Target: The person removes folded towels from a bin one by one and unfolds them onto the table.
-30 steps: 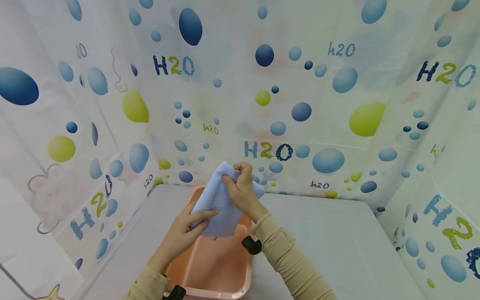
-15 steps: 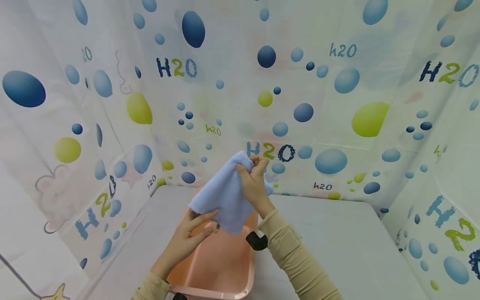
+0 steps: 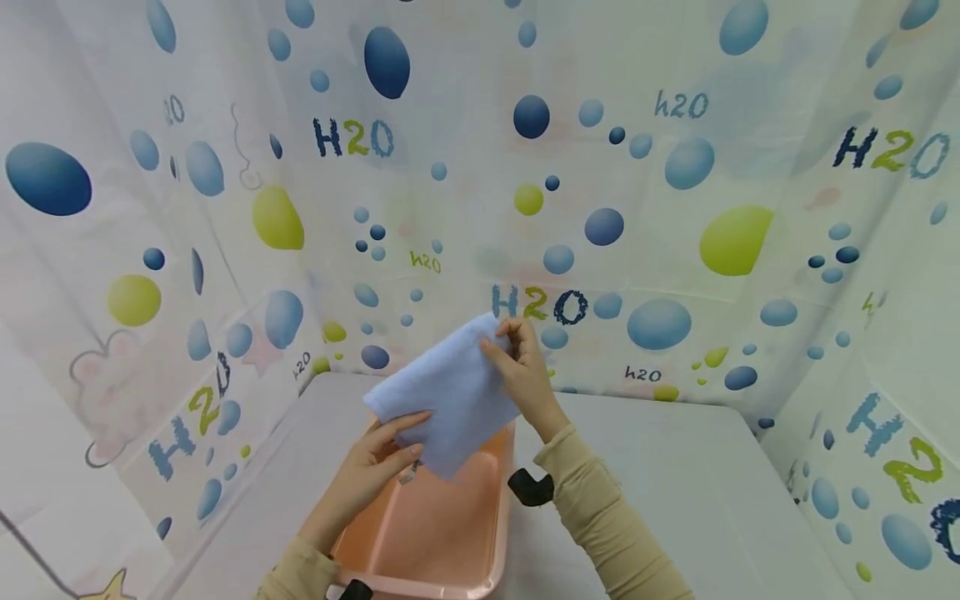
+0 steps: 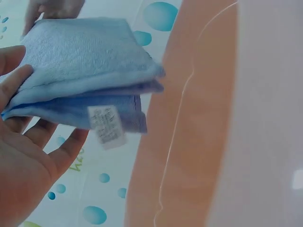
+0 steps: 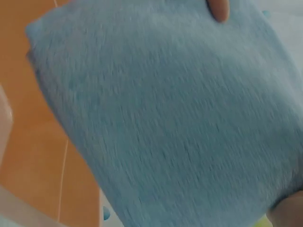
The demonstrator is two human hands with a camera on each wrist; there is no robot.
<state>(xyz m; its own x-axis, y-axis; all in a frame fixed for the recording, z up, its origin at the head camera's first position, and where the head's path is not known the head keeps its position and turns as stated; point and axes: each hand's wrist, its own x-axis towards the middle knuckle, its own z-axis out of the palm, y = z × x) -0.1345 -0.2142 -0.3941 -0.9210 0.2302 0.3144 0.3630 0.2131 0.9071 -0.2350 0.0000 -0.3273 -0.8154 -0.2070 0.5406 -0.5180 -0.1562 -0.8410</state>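
A light blue towel (image 3: 450, 400), folded in layers, is held up over the pink basin (image 3: 442, 542). My right hand (image 3: 528, 371) pinches it near the top right corner, thumb in front. My left hand (image 3: 367, 458) grips its lower left side, with a finger lying across the front face. In the left wrist view the towel's layers (image 4: 85, 61) fan apart slightly at the edge, and a white printed label (image 4: 108, 125) hangs from them. The fluffy towel face (image 5: 165, 113) fills most of the right wrist view, with a fingertip (image 5: 218, 8) at its top edge.
The basin stands on a white-covered table (image 3: 645, 483). Behind and to both sides hangs a white curtain (image 3: 465, 208) printed with blue and green dots and H2O lettering. Black wrist mounts (image 3: 531, 487) sit below the sleeves.
The towel has swung from hanging steeply to a flatter, more spread square, its left corner reaching further left. My right hand has shifted right. My left hand has retaken its hold on the left side.
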